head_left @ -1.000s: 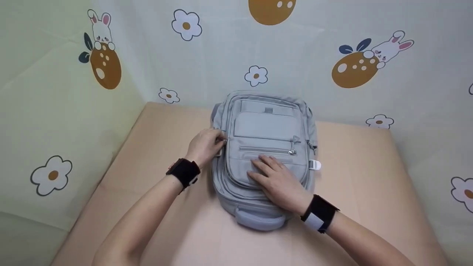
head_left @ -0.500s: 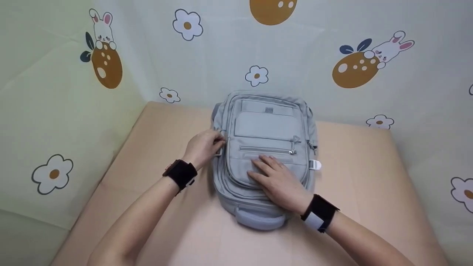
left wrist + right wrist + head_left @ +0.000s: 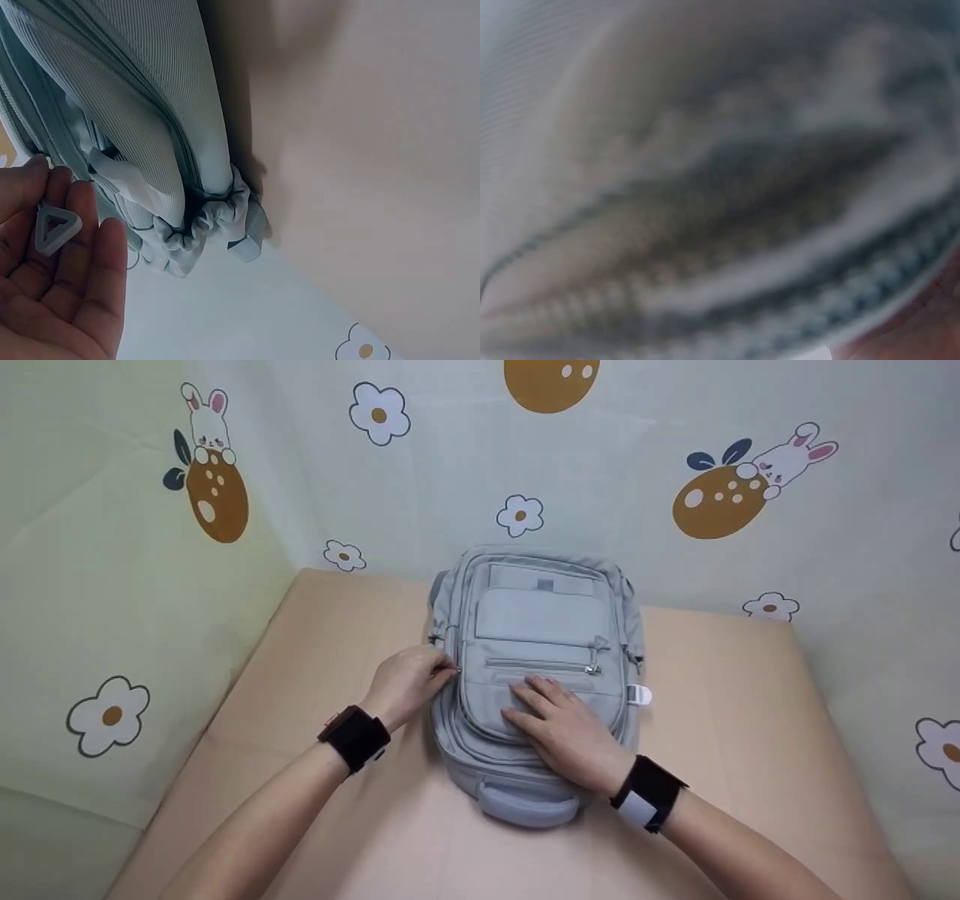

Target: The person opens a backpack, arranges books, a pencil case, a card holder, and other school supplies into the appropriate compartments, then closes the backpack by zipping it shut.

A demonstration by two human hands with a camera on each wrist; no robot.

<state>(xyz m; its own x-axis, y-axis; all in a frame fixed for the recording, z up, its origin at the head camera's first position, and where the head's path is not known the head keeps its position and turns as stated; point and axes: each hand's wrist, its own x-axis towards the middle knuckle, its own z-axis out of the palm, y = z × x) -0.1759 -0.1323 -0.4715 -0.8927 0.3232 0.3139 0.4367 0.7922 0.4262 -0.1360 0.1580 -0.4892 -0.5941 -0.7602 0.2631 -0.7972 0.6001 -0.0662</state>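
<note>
A grey backpack (image 3: pixel 540 615) lies front side up, its padded handle (image 3: pixel 529 804) toward me. At its left side my left hand (image 3: pixel 409 679) pinches a zipper pull (image 3: pixel 57 229) between thumb and forefinger; in the left wrist view the pull's grey triangular loop hangs against the curled fingers. My right hand (image 3: pixel 574 735) rests flat with spread fingers on the lower front pocket. The right wrist view is a blurred close-up of the bag's zipper teeth (image 3: pixel 840 296), with a bit of the hand at its lower right corner.
The backpack sits on a beige tabletop (image 3: pixel 750 750). A short zipper with a metal slider (image 3: pixel 592 669) crosses the front, and a white tag (image 3: pixel 640 694) sticks out on the right. Behind stands a pale cloth backdrop (image 3: pixel 450 472) printed with flowers and rabbits.
My left hand has slid down along the backpack's left edge toward me, with the zipper pull in its fingers. The right hand and the bag have stayed in place.
</note>
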